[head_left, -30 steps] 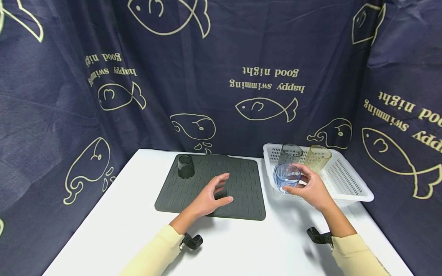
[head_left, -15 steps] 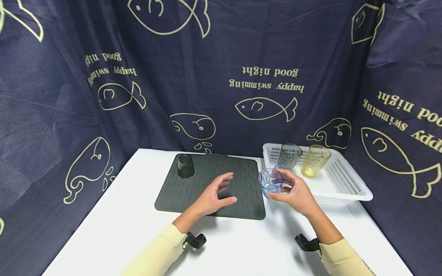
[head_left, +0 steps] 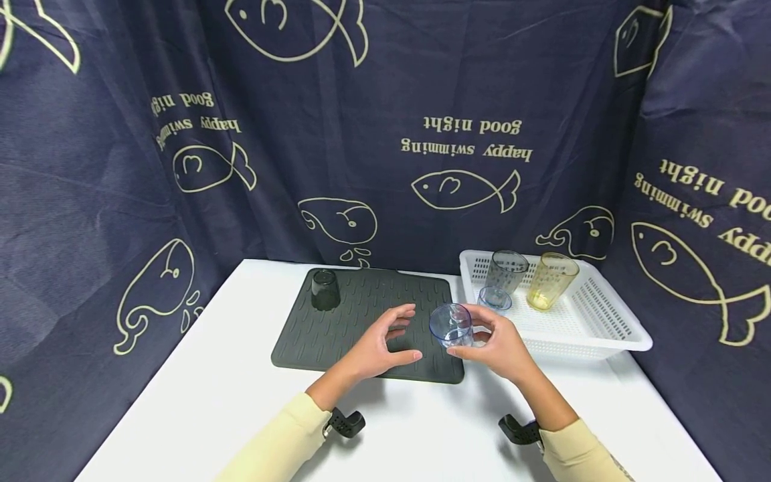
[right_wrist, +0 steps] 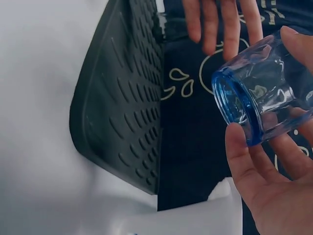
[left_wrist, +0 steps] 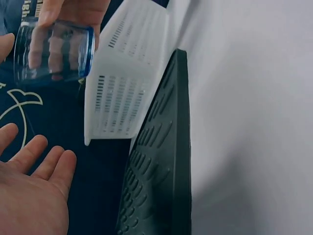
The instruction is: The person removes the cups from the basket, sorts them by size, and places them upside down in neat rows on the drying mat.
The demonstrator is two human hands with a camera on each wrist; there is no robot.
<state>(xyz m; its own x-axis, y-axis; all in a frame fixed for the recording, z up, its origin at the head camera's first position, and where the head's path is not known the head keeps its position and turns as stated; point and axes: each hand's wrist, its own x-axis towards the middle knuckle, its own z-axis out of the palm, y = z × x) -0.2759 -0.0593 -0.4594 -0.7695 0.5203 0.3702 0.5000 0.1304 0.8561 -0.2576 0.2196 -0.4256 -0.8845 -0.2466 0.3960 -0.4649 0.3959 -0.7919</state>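
My right hand point(head_left: 494, 340) grips a clear blue-tinted drinking glass point(head_left: 450, 325), raised over the right edge of the dark ridged drying mat point(head_left: 367, 328). In the right wrist view, the fingers curl round the glass point(right_wrist: 264, 93) near its thick blue base. My left hand point(head_left: 373, 345) hovers above the mat, fingers spread and slightly bent, thumb apart. A small gap separates it from the glass, and it holds nothing. Toward the mat's back left corner stands a dark glass point(head_left: 325, 291), mouth down.
A white perforated basket point(head_left: 608, 341) stands at the right. Inside it are a grey glass point(head_left: 507, 269), a yellow glass point(head_left: 551, 281) and a blue-rimmed glass point(head_left: 495, 298). A dark blue curtain point(head_left: 385, 134) surrounds the back and sides of the white table point(head_left: 415, 435).
My right hand has carried the blue glass out from the basket, leftward to the mat's right edge. The left hand has drifted slightly right, toward the glass.
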